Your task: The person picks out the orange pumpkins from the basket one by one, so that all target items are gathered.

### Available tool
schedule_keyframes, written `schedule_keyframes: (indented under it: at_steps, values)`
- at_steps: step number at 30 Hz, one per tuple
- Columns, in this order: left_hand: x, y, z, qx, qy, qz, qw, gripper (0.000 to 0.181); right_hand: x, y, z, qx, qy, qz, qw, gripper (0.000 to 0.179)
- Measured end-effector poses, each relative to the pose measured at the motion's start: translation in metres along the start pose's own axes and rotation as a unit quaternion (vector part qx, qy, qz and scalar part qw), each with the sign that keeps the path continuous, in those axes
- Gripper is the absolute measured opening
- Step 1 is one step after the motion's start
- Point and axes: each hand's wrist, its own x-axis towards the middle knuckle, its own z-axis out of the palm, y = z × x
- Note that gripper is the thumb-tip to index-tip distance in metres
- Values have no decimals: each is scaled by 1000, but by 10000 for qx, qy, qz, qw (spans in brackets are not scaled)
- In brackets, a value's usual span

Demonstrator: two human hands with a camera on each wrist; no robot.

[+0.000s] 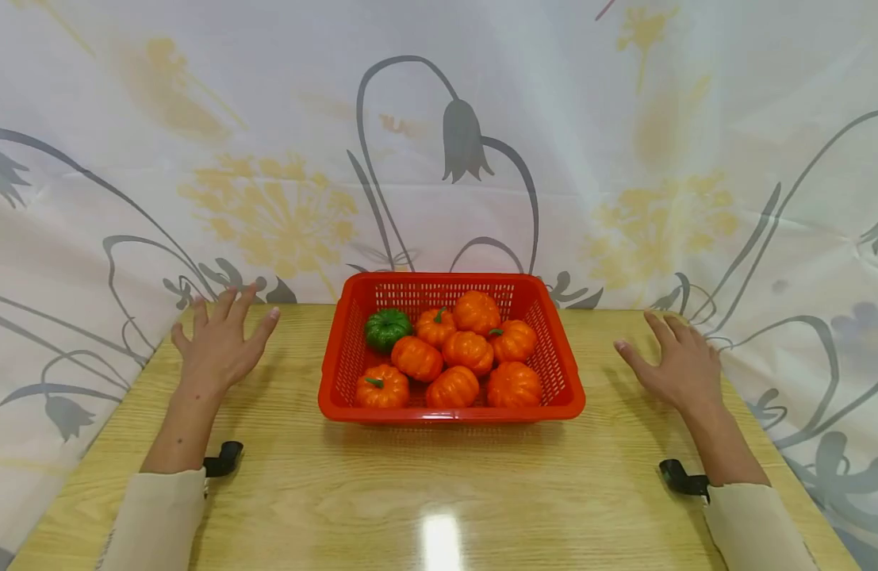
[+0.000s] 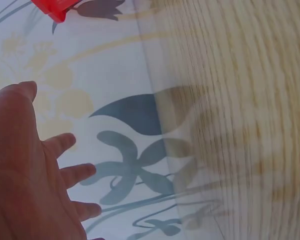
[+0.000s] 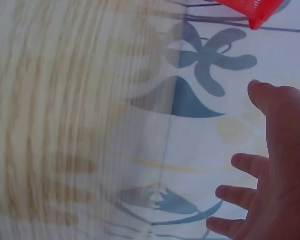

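Observation:
A red plastic basket (image 1: pixel 453 414) stands on the table between the two hands. Inside it lie several small orange pumpkins (image 1: pixel 469 353) and one green pumpkin (image 1: pixel 388 330) at the back left. To the basket's left is the left hand (image 1: pixel 220 341), fingers spread, holding nothing. The right hand (image 1: pixel 677 365) is on the other side, its fingers loosely extended and also free of any object. Both hands are apart from the basket. In the left wrist view, a corner of the red basket (image 2: pixel 55 7) shows at the top; the right wrist view also catches a corner (image 3: pixel 255 15).
A light wood-grain table (image 1: pixel 381 492) spreads beneath everything, with a bright glare spot near its front. Behind and along both sides hangs a white cloth (image 1: pixel 281 95) printed with grey and yellow flowers. Black wrist mounts (image 1: pixel 224 460) sit at both cuffs.

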Motion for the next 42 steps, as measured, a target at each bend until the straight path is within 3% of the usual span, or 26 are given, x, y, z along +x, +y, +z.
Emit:
schedule_keyframes:
  at_steps: [9, 20, 30, 42]
  values:
    - [0, 6, -1, -134, 145, 106, 9997, 81, 1, -6, -4, 232, 126, -248, 9993, 83]
    - [-3, 14, 0, -534, 529, 487, 9960, 74, -3, -28, -22, 691, 187, -404, 9966, 79]
    - [-2, 27, -5, -869, 284, 513, 9945, 76, -8, -56, -33, 1078, 302, -834, 9902, 71]
    - [-5, 50, -3, -1388, -42, 677, 9880, 77, -19, -91, -49, 1279, 98, -1275, 9835, 68]
